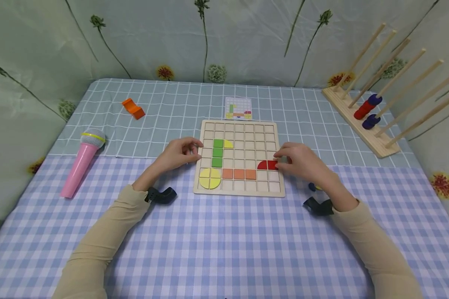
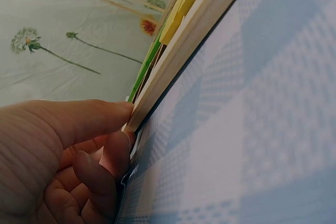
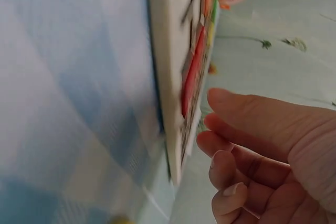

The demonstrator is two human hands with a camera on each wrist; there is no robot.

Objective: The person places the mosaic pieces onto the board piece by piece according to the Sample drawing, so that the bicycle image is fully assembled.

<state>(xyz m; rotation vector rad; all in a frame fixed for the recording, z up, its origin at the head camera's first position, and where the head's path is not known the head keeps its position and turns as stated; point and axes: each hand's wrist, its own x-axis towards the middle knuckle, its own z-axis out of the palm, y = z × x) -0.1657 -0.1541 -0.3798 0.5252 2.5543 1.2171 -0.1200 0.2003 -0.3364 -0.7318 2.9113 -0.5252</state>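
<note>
A square wooden grid board (image 1: 239,187) lies flat on the table, with colored pieces in its cells. Green squares (image 1: 217,153) form a column beside a yellow quarter piece (image 1: 228,144). Below them are a yellow circle of quarter pieces (image 1: 210,178) and a row of orange squares (image 1: 239,174). My left hand (image 1: 177,153) is at the board's left edge, thumb and fingertips touching its side. Over the right edge, by the red pieces (image 1: 267,165), hovers my right hand (image 1: 301,160). In the right wrist view, its loosely bent fingers (image 3: 223,166) hold nothing and look apart from the board.
A small pattern card (image 1: 238,109) lies behind the board. To the left are a pink toy microphone (image 1: 83,160) and an orange block (image 1: 133,109). A wooden peg rack (image 1: 359,120) with red and blue beads stands back right. Small blue and yellow items (image 1: 312,187) sit under the right forearm.
</note>
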